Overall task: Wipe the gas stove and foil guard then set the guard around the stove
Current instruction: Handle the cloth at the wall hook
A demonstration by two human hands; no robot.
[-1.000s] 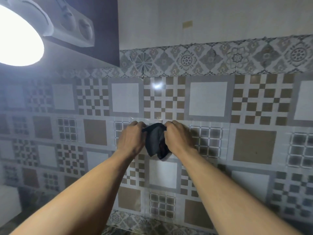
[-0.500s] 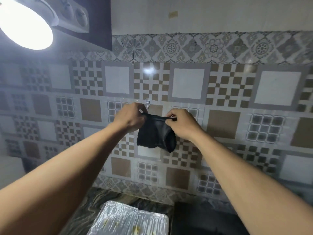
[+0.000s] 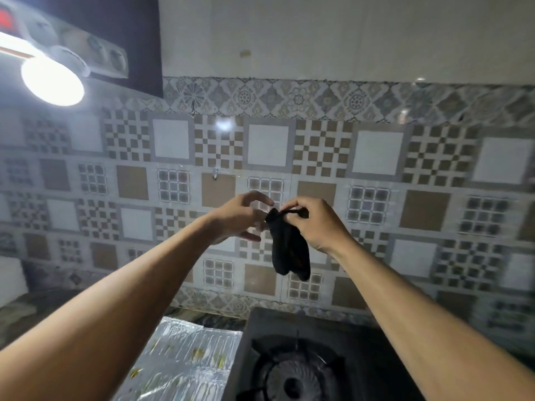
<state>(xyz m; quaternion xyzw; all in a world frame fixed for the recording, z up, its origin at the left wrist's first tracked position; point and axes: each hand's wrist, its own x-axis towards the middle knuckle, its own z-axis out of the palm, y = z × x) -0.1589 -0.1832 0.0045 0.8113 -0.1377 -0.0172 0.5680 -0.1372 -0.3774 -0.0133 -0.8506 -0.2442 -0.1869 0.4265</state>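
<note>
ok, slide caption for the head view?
Right hand pinches a dark cloth before the tiled wall, left hand close beside it, above the gas stove and flat-lying foil guard.

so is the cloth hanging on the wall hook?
No, the right hand pinches the dark cloth in the air, below and right of the bare wall hook.

- No legible text, brand, number or sign in view.
- Red lit patch (image 3: 4, 16) on the white wall unit (image 3: 86, 50), top left: just a glow, too blurred to make out any characters.
- Small tan patch (image 3: 246, 53) on the plain upper wall (image 3: 347, 39): too small to tell whether it carries print.
- Wall tiles (image 3: 376, 151): geometric and floral patterns only, no lettering.
</note>
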